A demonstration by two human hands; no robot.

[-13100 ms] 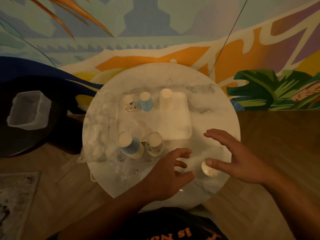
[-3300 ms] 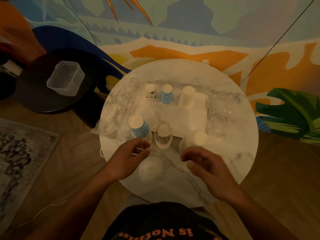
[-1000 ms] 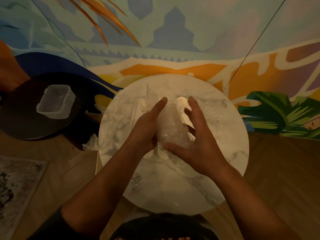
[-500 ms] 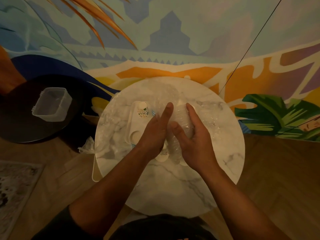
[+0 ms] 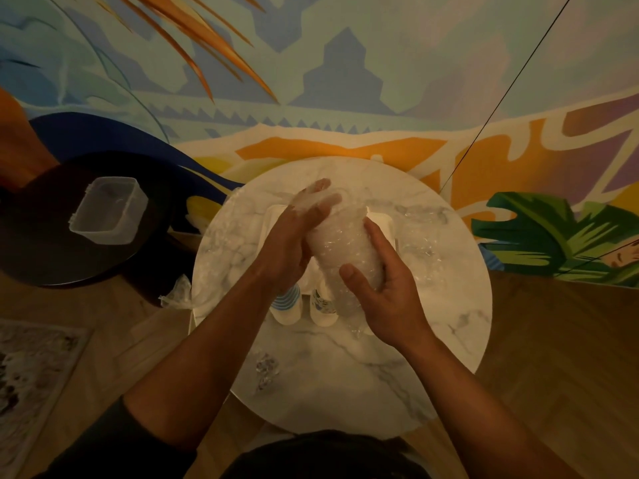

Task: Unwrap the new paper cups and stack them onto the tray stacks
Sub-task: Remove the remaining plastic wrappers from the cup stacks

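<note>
While the wrapped cup sleeve (image 5: 345, 252) is grasped by the right hand (image 5: 387, 295) and steadied by the flat left hand (image 5: 294, 236), light, crushable, slippery handling is expected.

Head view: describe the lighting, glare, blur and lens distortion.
Head view: dim, warm light leaves the floor and the dark side table murky; small glints sparkle on the clear plastic wrap held between the left hand and the right hand; the left fingertips look smeared behind the wrap; the wide-angle lens bows the mural's bands and stretches the forearms.
</note>
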